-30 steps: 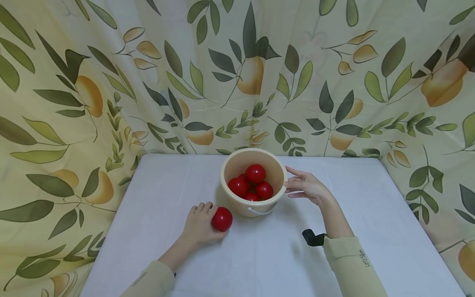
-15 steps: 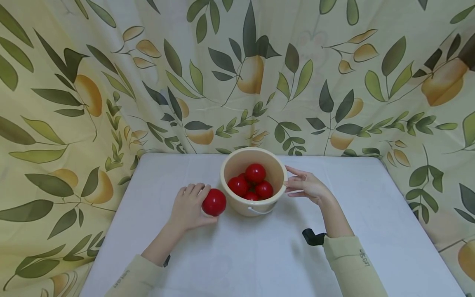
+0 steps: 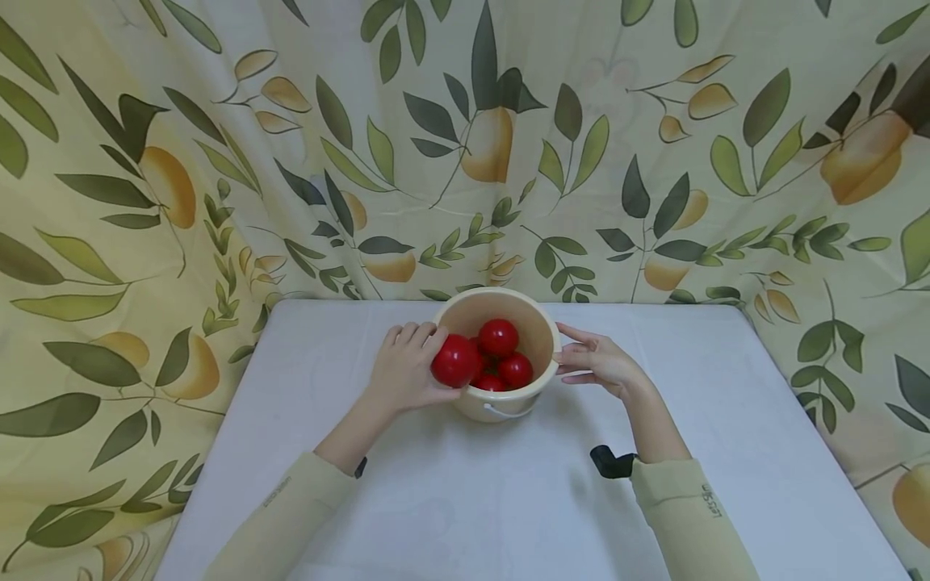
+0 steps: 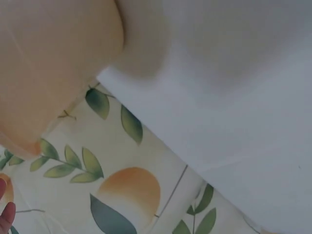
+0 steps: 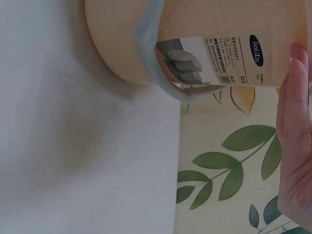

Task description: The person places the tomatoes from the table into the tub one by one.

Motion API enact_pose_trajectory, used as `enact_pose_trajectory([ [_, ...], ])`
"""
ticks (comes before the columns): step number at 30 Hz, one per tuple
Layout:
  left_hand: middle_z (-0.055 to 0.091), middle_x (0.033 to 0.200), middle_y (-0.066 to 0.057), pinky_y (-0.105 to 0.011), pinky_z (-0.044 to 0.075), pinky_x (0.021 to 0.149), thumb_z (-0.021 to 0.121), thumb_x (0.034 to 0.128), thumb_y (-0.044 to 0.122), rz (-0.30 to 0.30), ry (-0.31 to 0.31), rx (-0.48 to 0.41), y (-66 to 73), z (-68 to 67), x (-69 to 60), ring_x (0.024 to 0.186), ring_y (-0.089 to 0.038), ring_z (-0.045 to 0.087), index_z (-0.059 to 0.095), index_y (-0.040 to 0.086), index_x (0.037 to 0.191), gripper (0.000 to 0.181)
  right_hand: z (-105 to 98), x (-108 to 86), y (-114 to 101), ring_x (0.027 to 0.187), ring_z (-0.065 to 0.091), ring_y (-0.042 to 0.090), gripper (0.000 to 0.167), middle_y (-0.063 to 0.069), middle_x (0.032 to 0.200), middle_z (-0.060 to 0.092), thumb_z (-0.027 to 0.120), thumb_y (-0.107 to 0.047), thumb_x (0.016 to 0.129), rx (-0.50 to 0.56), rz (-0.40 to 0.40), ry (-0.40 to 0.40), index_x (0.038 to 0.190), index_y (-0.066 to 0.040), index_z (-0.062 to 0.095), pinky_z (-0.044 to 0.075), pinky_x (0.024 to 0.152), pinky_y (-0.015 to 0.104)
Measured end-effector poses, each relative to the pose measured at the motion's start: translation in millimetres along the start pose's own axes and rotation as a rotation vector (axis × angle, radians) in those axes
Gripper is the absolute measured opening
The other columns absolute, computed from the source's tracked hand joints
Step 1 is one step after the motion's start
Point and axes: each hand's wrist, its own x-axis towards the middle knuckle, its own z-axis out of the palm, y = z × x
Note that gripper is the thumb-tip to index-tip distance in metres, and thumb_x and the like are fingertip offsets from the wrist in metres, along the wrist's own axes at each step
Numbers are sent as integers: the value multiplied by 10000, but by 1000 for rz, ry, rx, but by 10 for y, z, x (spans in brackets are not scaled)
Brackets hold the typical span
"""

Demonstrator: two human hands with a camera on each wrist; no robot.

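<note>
My left hand (image 3: pixel 410 367) grips a shiny red ball (image 3: pixel 454 361) at the left rim of the cream bucket (image 3: pixel 541 323). In the head view this ball overlaps the bucket's opening. Inside the bucket lie several more red balls (image 3: pixel 498 337), partly hiding one another. My right hand (image 3: pixel 603 365) touches the bucket's right side with its fingers fairly straight. The right wrist view shows those fingers (image 5: pixel 296 97) against the bucket wall, beside a printed label (image 5: pixel 209 61). Only fingertips (image 4: pixel 7 217) of the left hand enter the left wrist view; its ball is out of sight there.
A white cloth covers the table (image 3: pixel 479 500), and the bucket stands near its back edge. The bucket's pale handle (image 3: pixel 508 413) hangs down at the front. Behind and beside the table is a curtain (image 3: pixel 291 202) with leaves and fruit.
My left hand has first lifted the ball off to the left, then carried it up and right to the bucket's rim. The right hand and bucket have stayed in place.
</note>
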Motion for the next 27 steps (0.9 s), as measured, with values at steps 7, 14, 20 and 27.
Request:
enact_pose_trajectory([
  [7,543,1128,-47,-386,432,841,618,654,594,1,-84,28,103,165,281,1007,-223,478,505,148,1163,686,0,-1,3,802,667,156,694,56,926,622,617,-143,876,11,-5,-4,1455,-134,235,555,760,359],
  [14,497,1198,-29,-394,400,915,589,686,606,0,-269,28,223,312,490,1112,-206,422,465,184,1229,699,0,6,10,797,669,154,678,41,911,630,600,-126,884,19,-11,-10,1455,-124,233,560,748,348],
  [20,474,1245,-14,-425,357,990,591,702,628,34,-394,58,298,383,616,1155,-199,387,437,204,1284,735,-3,15,14,798,668,155,710,106,972,633,635,-158,864,19,-8,-10,1453,-130,241,559,751,350],
  [27,438,1312,-9,-462,322,1023,599,709,639,119,-526,114,360,467,711,1195,-204,353,405,228,1319,761,-1,19,12,793,668,152,680,95,964,640,606,-133,881,10,3,-2,1454,-134,240,560,750,348],
])
